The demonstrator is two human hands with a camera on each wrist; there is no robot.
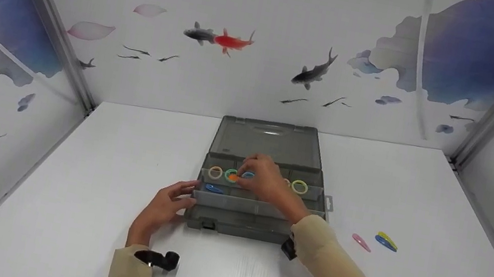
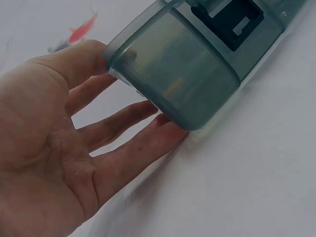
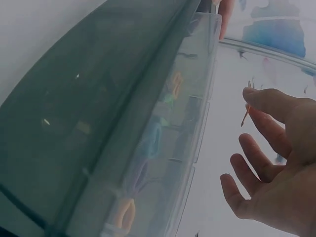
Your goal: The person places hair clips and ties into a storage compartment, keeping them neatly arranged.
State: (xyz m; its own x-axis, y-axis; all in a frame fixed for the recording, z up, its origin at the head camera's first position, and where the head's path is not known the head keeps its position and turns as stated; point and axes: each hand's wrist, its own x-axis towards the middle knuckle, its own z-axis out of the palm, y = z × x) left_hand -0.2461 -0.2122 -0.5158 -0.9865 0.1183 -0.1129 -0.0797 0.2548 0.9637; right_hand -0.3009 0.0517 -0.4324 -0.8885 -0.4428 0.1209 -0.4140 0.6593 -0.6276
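Clip (image 1: 212, 187) boxed; your right hand (image 1: 264, 178) pinches orange clip (image 1: 233, 178), left hand (image 1: 166, 203) splays against box (image 1: 245, 232); four o'clock clips (image 1: 385, 242) remain.

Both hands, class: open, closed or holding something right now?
Left hand: open, touching the left side of the grey box.
Right hand: closed, pinching an orange clip.

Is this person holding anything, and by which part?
The right hand pinches a small orange clip between thumb and forefinger; exactly which part is gripped can't be told. The left hand only touches the box.
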